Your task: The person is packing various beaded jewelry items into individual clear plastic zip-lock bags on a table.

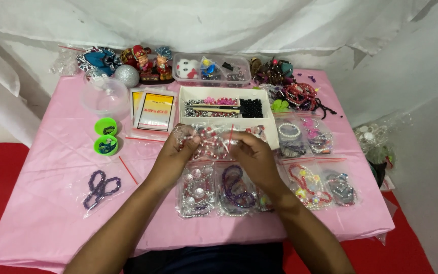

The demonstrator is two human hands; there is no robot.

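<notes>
Both of my hands hold a clear plastic zip bag (213,142) with a red-and-white bead bracelet inside, just above the pink tablecloth (51,167). My left hand (174,155) grips the bag's left side, fingers curled on it. My right hand (252,155) pinches its right side. Under my hands lie more clear bags of bracelets: a silver one (194,193) and a purple one (235,189).
A white tray (268,109) with beads and a brush stands behind the hands. Bagged bracelets (307,185) lie to the right and a purple one (100,187) to the left. Two green cups (106,136), packets (154,111), a clear dome, figurines and a clear box line the back.
</notes>
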